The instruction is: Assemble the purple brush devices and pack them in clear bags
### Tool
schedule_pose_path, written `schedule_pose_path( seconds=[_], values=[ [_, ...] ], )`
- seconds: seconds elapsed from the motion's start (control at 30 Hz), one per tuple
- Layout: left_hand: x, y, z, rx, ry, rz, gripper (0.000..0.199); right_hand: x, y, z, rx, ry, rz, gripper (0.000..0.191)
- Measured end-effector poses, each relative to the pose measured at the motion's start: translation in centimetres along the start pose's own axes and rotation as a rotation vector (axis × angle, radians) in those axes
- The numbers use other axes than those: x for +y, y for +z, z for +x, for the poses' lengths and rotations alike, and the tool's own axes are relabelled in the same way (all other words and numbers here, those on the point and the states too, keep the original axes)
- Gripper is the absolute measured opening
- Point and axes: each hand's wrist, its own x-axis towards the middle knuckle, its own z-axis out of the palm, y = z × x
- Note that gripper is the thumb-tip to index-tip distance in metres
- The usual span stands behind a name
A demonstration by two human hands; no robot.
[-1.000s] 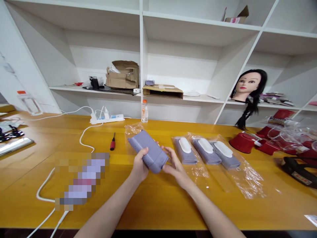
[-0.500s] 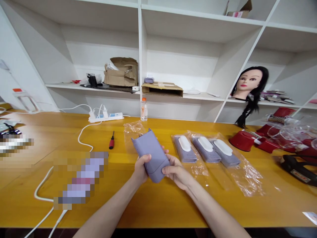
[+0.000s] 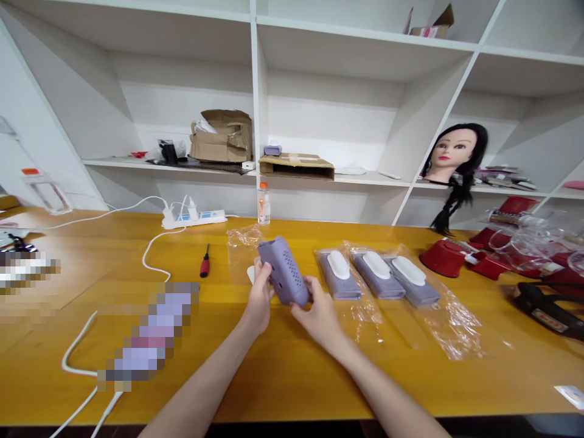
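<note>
1. At the left of the desk, we see a pixelated patch, too blurred to name, with a white cable curving behind it up to a white power strip.
2. Just right of that cable, a red-handled screwdriver lies on the desk, below the power strip.
3. Our left hand holds the lilac perforated casing from its left side, the fingers curled up around its edge. A white oval piece sits just beside this hand, partly hidden by it, and a crumpled clear plastic bag lies nearby.
4. The casing is in the middle of the view, held tilted above the desk between both hands, with its top end leaning left and its holes facing us.
5. Our right hand grips the casing's lower end, the fingers closed against it.
6. Right of our hands, three lilac packaged units lie side by side on clear plastic, each with a white oval piece on top.
7. At the far right, red plastic parts and a black corded tool lie among loose clear wrapping.
</note>
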Motion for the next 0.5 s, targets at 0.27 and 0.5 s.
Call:
schedule_pose_path(
  seconds=[0.27, 0.5],
  values=[
    [-0.6, 0.2, -0.2, -0.030, 0.042, 0.019, 0.035, -0.6, -0.1, 0.4, -0.215, 0.321, 0.483, 0.045],
    [-0.8, 0.8, -1.1, -0.060, 0.080, 0.075, 0.029, -0.7, 0.0, 0.3, -0.216, 0.412, 0.609, 0.037]
  ],
)
